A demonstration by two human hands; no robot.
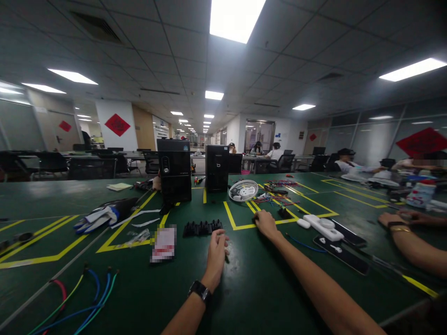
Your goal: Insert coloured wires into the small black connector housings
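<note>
My left hand (217, 253), with a dark watch on its wrist, is over the table just in front of a black terminal block (202, 228). Its fingers are loosely bent and apart, and a small dark piece shows at its side, too unclear to name. Farther right, my right hand (266, 223) rests on the green table (244, 288) by a yellow tape line. Those fingers are curled down, and whatever may be under them is hidden. A small black part (284, 213) lies just right of that hand.
Two black computer-like cases (174, 172) stand beyond the block. A white round basket (243, 190) sits near many coloured wires (279, 193). Gloves (98, 217) and blue and green cables (101, 298) lie left. A white power strip (323, 227) and a co-worker's arms (408, 237) are right.
</note>
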